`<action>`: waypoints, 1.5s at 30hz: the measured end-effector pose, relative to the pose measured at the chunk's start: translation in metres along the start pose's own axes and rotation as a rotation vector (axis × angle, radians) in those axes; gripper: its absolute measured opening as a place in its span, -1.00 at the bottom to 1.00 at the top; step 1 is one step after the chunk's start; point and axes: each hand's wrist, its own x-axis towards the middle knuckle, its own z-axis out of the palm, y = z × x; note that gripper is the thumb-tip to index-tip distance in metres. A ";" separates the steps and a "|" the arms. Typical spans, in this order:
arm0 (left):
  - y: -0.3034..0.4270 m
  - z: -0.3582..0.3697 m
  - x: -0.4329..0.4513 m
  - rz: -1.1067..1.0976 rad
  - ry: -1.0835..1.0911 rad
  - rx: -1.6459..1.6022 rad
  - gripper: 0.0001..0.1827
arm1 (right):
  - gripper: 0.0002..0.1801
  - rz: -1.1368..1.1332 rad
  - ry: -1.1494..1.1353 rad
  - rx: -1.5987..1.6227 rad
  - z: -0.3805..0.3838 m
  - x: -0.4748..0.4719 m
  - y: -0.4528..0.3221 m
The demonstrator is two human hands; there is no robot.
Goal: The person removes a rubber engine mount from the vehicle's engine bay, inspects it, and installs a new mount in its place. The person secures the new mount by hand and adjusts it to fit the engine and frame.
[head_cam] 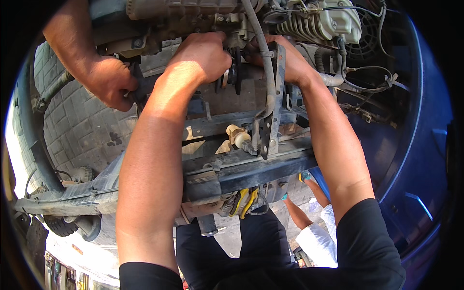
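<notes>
My left hand (203, 56) is curled around a dark disc-shaped part (237, 72) below the engine, its round edges showing under and beside my fingers. My right hand (281, 54) reaches in from the other side, behind a grey hose (259, 32) and an upright perforated metal bracket (278, 90). Its fingertips are near the same part but mostly hidden, so any hold there cannot be made out. Above both hands spans the engine, with a finned cylinder (302, 29) and a pale metal cover (340, 25) at the right.
Another person's hand (112, 81) grips a dark piece at the left. A steel frame rail (246, 177) crosses below my forearms, with yellow-handled pliers (244, 203) at its near side. Beyond it sits a cream plastic fitting (237, 136). Blue bodywork (409, 145) curves along the right.
</notes>
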 end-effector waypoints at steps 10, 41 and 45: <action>0.003 0.000 -0.001 -0.005 0.001 0.030 -0.47 | -0.66 0.016 -0.069 -0.080 -0.002 -0.001 -0.007; 0.002 0.001 -0.002 0.004 0.033 0.036 -0.42 | -0.63 -0.064 -0.075 -0.049 0.002 0.005 0.009; 0.003 0.000 -0.002 -0.005 0.017 0.034 -0.43 | -0.60 -0.021 -0.132 -0.032 0.000 0.006 0.009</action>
